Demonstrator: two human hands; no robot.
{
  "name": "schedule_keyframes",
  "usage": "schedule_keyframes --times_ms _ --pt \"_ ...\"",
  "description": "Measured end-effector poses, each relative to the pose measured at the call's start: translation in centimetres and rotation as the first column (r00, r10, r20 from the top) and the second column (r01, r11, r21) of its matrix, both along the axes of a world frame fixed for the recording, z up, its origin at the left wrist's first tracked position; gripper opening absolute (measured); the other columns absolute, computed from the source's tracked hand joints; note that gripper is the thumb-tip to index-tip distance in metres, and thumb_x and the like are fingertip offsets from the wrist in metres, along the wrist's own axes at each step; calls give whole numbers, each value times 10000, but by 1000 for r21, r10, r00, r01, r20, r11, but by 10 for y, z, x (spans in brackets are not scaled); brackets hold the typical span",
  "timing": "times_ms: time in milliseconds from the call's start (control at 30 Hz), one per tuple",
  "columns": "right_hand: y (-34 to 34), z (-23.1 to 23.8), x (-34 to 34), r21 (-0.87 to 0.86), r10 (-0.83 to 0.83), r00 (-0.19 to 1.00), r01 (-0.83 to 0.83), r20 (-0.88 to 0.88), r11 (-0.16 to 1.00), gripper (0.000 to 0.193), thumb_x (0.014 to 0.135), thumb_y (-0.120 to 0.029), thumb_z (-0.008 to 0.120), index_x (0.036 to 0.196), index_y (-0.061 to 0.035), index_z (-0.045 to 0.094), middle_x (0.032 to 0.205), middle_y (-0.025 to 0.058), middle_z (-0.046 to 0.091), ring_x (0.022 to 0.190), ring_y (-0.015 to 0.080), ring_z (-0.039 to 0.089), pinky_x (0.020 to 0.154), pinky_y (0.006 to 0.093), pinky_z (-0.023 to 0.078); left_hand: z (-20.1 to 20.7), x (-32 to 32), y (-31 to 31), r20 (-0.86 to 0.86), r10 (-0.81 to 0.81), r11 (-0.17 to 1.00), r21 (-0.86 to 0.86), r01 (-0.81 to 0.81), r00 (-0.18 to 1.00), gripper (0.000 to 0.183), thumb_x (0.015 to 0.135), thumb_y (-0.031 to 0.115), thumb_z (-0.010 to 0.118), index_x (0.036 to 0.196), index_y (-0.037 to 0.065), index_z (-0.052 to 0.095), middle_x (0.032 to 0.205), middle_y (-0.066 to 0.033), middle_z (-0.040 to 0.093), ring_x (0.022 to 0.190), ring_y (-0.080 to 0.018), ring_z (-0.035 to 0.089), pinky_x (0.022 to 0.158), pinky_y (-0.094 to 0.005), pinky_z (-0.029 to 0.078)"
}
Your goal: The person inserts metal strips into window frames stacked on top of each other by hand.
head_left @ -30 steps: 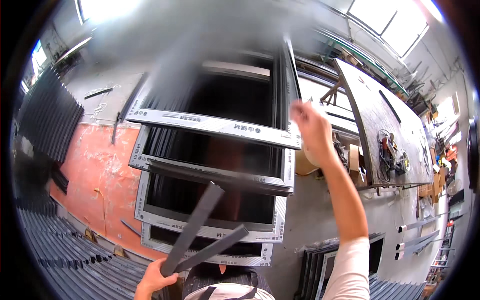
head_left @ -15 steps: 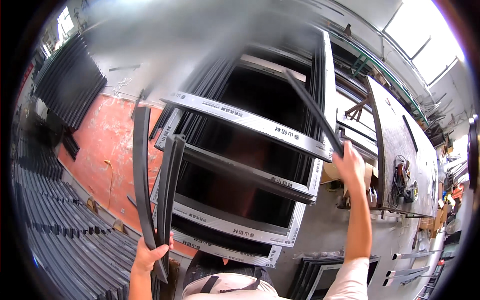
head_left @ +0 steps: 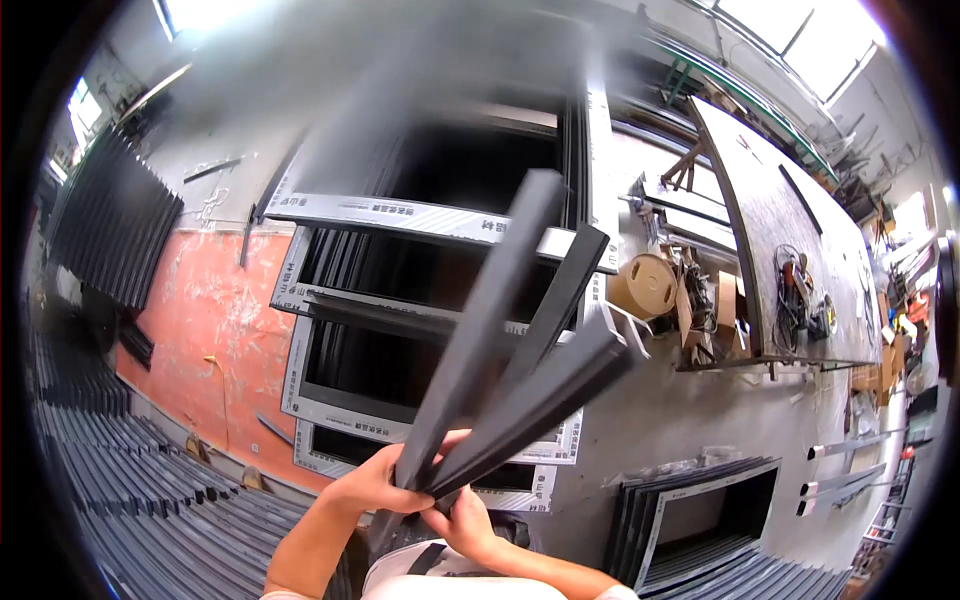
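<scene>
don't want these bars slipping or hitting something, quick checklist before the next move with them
1. Left hand closed on the dark bars: ok.
2. Right hand gripping their lower ends: ok.
3. Bars bundled together: not ok, the far ends fan apart.
4. Bar tips free of the stacked frames behind: cannot tell, depth unclear.
5. Clear of the workbench at right: ok.
6. Footing: cannot tell, the feet are hidden.

right hand (head_left: 468, 520) off the frames, now gripping dark strips (head_left: 520, 330) with left hand (head_left: 375, 480)
</scene>
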State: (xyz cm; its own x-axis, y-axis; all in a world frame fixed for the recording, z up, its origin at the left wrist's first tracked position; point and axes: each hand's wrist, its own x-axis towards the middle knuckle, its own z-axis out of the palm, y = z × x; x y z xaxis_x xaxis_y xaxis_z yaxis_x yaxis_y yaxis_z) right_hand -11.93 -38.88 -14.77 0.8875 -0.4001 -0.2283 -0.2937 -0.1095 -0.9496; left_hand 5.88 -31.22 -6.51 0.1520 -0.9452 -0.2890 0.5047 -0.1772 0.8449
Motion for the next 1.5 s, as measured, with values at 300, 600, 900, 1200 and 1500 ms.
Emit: schedule_keyframes --times_ms 300,600,900,1200,1500 --pt "-14 18 -31 -392 580 814 -524 29 756 493 855 -422 696 1142 -24 649 1014 196 673 904 371 662 760 448 542 -24 -27 16 -225 -300 935 124 333 927 470 813 133 722 1231 -39 592 1140 -92 679 1093 -169 609 1013 -314 453" --pt "-104 74 -49 -878 632 761 -195 145 437 285 694 -187 693 962 -93 668 870 19 639 791 183 646 709 325 535 -37 -30 74 -183 -221 898 346 273 958 499 766 182 708 1210 -26 611 1127 -102 691 1080 -178 608 1022 -310 434" --pt "-99 41 -27 -717 688 677 -613 -261 332 429 706 -306 783 1061 -90 679 1102 76 600 1097 272 568 959 412 466 -43 -36 87 -125 -280 898 315 306 952 513 763 149 657 1233 -35 570 1144 -98 666 1066 -170 594 990 -303 447" --pt "-109 -13 -36 -430 545 678 -735 -494 525 364 807 -269 735 1130 -113 673 1050 133 688 994 342 655 800 441 546 -54 -52 97 868 -126 989 145 -3 480 578 712 304 687 1178 -34 631 1222 -213 628 1129 -376 594 995 -409 456" --pt "-72 -44 26 154 499 837 -476 -225 866 253 951 -215 642 1159 -79 692 1045 121 699 946 263 663 830 395 521 -88 -43 115 769 -280 881 443 -164 574 493 675 108 726 1162 92 646 1096 -116 639 1086 -323 589 948 -423 481"
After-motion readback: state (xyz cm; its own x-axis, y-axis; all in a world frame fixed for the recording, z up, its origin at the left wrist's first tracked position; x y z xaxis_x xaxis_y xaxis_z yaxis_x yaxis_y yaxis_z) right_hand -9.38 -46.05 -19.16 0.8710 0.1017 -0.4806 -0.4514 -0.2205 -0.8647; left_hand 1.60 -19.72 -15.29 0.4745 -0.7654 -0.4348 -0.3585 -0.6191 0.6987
